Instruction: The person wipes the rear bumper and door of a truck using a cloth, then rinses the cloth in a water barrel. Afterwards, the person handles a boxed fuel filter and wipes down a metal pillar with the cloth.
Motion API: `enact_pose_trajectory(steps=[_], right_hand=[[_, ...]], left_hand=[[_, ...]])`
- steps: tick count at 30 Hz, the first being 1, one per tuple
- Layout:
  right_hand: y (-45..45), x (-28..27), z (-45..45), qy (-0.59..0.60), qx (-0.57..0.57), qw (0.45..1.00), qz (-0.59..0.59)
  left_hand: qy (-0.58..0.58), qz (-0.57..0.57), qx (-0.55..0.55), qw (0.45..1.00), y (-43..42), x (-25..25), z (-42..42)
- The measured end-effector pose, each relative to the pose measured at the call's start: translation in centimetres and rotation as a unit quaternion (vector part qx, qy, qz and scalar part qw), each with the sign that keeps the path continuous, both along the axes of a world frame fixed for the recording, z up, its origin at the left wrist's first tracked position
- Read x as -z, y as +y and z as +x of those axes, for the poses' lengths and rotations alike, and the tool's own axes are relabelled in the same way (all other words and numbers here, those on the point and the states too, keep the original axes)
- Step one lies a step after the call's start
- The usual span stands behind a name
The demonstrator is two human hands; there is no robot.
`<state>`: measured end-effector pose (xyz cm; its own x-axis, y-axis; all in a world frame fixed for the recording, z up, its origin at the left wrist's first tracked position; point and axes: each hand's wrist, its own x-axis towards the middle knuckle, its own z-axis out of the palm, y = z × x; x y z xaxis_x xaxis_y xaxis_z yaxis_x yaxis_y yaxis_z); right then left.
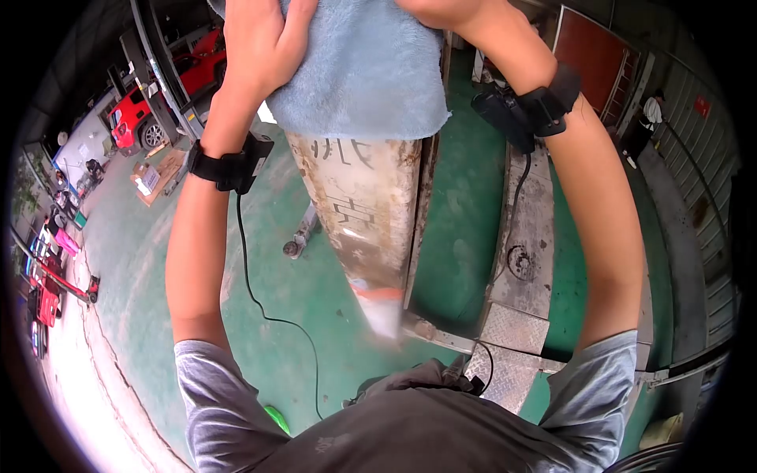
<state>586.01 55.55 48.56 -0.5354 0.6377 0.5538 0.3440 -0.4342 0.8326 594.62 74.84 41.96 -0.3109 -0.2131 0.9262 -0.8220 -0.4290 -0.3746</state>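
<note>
A light blue towel (363, 79) is draped over the upper part of a tall, worn metal post (359, 197) with dark painted characters. My left hand (264, 39) presses the towel at its left side, thumb pointing upward; the other fingertips are cut off by the top edge. At the towel's upper right, my right hand (449, 9) is bent over the cloth, its fingers mostly out of view. Both forearms are raised, and each wrist wears a black strapped device with a cable.
A metal ramp (524, 244) lies at the right, and a metal arm (300, 232) sticks out left of the post. Black cables hang beside my arms. Farther off are a red car (142, 118), cardboard (163, 175), a red floor jack (51, 296) and another person (648, 126).
</note>
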Motion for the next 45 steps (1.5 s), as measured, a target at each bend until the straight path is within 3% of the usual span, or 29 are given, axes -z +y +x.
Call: enact_pose_trajectory(steps=[11,23,26,28,30,32,33,36,40,45], right_hand=[[1.8,5.2,0.4,0.072,-0.102,0.984,0.125],[3.3,10.2,0.0,0.134,-0.073,0.974,0.165],[3.6,11.2,0.3,0.135,-0.042,0.974,0.177],[3.0,11.8,-0.6,0.174,0.019,0.967,0.184],[1.3,12.3,-2.4,0.245,0.117,0.946,0.178],[0.9,12.7,-0.8,0.121,0.141,0.958,0.219],[0.6,12.7,-0.7,0.11,0.14,0.962,0.209],[-1.5,12.5,0.0,0.183,0.093,0.95,0.237],[-1.0,11.8,0.1,0.169,0.072,0.96,0.213],[2.8,12.7,-0.5,0.128,0.023,0.959,0.254]], left_hand=[[0.007,-0.002,-0.043,0.999,-1.1,5.8,-1.9],[0.031,0.014,-0.045,0.998,0.3,13.1,-0.8],[0.04,-0.014,-0.027,0.999,0.4,13.4,-2.9],[0.18,0.02,-0.013,0.983,2.0,14.6,-4.8],[0.075,0.0,0.03,0.997,1.5,15.6,-2.6],[0.148,0.01,-0.005,0.989,1.9,16.3,-4.6],[0.114,0.01,0.004,0.993,1.8,16.7,-3.9],[0.101,-0.005,0.04,0.994,1.7,16.5,-4.6],[0.07,-0.02,0.106,0.992,1.2,13.3,-4.4],[0.043,-0.03,0.066,0.996,-0.5,11.9,-3.2]])
